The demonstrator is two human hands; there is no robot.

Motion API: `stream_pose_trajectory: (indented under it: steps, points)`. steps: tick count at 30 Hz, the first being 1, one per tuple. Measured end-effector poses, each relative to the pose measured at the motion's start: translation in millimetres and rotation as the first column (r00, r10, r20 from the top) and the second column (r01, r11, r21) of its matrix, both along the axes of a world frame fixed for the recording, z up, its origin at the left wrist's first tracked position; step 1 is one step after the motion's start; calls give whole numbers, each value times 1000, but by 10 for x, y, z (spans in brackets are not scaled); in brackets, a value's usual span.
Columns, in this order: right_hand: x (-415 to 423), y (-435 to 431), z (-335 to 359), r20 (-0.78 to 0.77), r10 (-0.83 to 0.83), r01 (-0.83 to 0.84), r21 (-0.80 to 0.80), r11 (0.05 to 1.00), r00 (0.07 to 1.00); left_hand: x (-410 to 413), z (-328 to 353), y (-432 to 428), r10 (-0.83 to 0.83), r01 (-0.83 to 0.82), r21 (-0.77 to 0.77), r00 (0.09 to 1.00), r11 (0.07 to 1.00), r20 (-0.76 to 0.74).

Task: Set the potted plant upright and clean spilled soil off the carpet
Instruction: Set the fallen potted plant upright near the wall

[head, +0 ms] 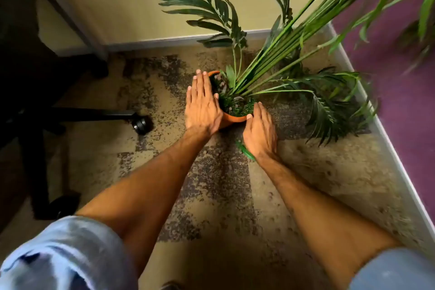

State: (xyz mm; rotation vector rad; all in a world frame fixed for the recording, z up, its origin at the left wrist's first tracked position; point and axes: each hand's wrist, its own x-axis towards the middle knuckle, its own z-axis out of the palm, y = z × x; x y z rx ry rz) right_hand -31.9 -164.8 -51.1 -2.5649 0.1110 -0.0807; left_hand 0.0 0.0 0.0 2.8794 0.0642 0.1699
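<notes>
On the mottled carpet (317, 172), the potted plant (270, 54) sits in the corner with its orange pot (231, 118) mouth-up and its fronds leaning right. The left hand (202, 103) and right hand (260, 130) press straight-fingered against opposite sides. Righting looks nearly done; dark crumbs (164, 120), likely spilled soil, remain uncleaned.

The single head-worn camera looks steeply down and forward, close over the carpet (211, 183) toward the wall (131, 7).

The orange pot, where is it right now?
In the head view the pot sits mid-frame on the carpet, between the left hand and right hand, right of a chair caster.
</notes>
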Motion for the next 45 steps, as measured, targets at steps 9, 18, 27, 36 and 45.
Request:
stream_pose_trajectory:
  steps: [9, 18, 27, 36, 45]
  points:
    - [492, -21, -61, -125, -151, 166, 120, 979, 981, 570, -37, 22, -72, 100, 201, 987, 975, -143]
    - [739, 54, -126, -451, -270, 485, 471, 737, 850, 916, 64, -120, 110, -94, 84, 971, 992, -211]
    - [805, 51, -202, -624, -228, 656, 636, 407, 747, 1122, 118, -122, 244, -237, 60, 942, 970, -229]
    - [832, 90, -27, -662, -221, 698, 674, 241, 716, 1101, 114, 46, 307, -340, -122, 924, 933, -226]
    - [1017, -177, 35, -560, -339, 654, 625, 425, 756, 1074, 58, -3, 295, -368, -333, 922, 868, -249]
